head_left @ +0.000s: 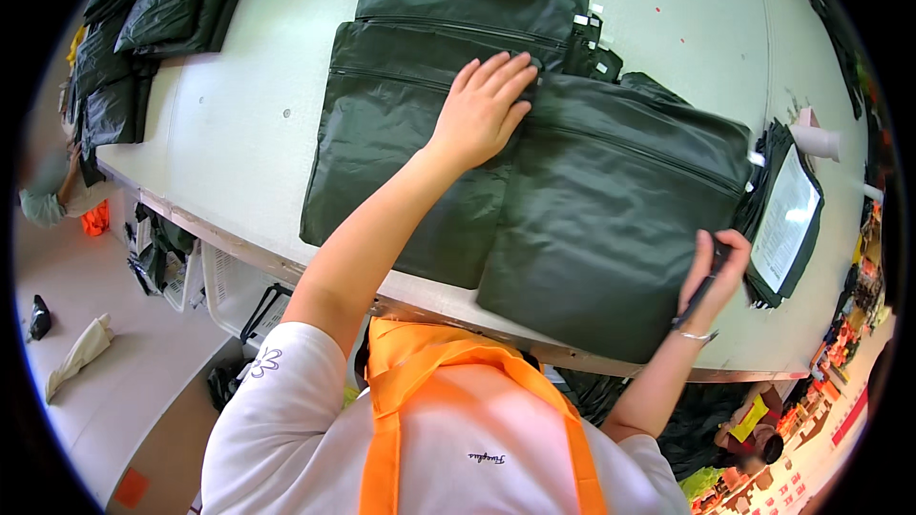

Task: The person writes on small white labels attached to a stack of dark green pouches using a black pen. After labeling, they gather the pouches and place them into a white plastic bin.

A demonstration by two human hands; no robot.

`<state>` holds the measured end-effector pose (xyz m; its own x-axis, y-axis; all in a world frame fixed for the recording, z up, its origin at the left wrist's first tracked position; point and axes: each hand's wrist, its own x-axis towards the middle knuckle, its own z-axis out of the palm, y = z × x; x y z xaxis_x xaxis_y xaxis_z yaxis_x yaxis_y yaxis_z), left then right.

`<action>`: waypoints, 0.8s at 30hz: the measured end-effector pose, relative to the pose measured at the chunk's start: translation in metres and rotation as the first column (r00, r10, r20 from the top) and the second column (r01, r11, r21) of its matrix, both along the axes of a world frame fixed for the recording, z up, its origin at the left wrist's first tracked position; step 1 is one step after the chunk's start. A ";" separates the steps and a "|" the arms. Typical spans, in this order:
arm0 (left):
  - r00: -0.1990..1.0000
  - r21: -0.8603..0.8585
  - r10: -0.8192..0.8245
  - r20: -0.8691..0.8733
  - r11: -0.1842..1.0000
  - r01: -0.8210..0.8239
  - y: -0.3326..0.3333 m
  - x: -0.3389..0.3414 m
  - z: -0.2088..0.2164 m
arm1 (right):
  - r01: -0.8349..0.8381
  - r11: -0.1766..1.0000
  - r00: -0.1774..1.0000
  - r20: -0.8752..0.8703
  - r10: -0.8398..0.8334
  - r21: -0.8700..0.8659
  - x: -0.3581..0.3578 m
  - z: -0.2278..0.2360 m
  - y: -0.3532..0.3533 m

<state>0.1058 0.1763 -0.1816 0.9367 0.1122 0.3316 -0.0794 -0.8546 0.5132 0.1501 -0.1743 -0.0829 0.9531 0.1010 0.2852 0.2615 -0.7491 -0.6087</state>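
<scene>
Two dark green zippered bags lie flat, side by side and overlapping, in front of me: a left bag (401,162) and a right bag (601,210). My left hand (487,110) rests on their upper edges where they meet, palm down, fingers stretched out. At the right bag's lower right side is my right hand (716,277), its fingers curled round a slim black tool (706,288) whose kind I cannot make out. Behind the left bag lies another zippered bag (477,0), partly covered. Small white tags (596,10) stick out at its right side.
Stacks of dark folded bags (176,5) stand at the table's far left. On the right, a clear-covered printed sheet (787,219) lies on dark material beside a pale cylinder (816,141). A white crate (234,291) sits below the table edge (248,248). Other people are at both sides.
</scene>
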 end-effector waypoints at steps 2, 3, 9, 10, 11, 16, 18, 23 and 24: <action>0.996 0.044 -0.036 -0.080 0.998 0.039 -0.011 -0.004 -0.015 | 0.086 0.991 0.995 -0.050 -0.092 -0.101 0.021 0.001 -0.046; 0.992 0.077 -0.018 -0.121 0.997 0.028 -0.014 -0.015 -0.020 | 0.115 0.979 0.990 -0.063 -0.127 -0.169 0.027 -0.007 -0.058; 0.953 0.112 0.133 -0.273 0.988 -0.106 -0.021 -0.071 -0.006 | 0.027 0.999 1.000 -0.015 -0.027 0.043 0.015 -0.048 0.014; 0.947 0.125 0.141 -0.288 0.986 -0.109 -0.021 -0.079 -0.004 | -0.020 0.985 0.995 -0.097 0.037 0.173 0.004 -0.037 0.059; 0.943 0.133 0.146 -0.300 0.985 -0.110 -0.019 -0.084 -0.003 | -0.051 0.952 0.979 -0.172 0.106 0.301 -0.003 -0.042 0.092; 0.967 0.164 0.104 -0.234 0.984 -0.067 -0.009 -0.072 -0.004 | -0.111 0.821 0.837 -0.394 0.381 0.560 -0.022 -0.084 0.185; 0.975 0.187 0.108 -0.196 0.980 -0.071 -0.008 -0.072 -0.006 | -0.151 0.797 0.877 -0.293 0.381 0.585 -0.023 -0.102 0.208; 0.972 0.215 0.129 -0.196 0.973 -0.086 -0.010 -0.073 -0.010 | -0.176 0.828 0.902 -0.250 0.353 0.533 -0.026 -0.122 0.213; 0.971 0.218 0.131 -0.198 0.972 -0.087 -0.010 -0.072 -0.009 | -0.192 0.828 0.906 -0.229 0.356 0.527 -0.026 -0.127 0.212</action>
<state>0.0333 0.1663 -0.1906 0.9736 0.1672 0.1555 0.1106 -0.9411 0.3196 0.1237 0.0380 -0.2097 0.9519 0.2987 0.0686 0.1512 -0.2629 -0.9529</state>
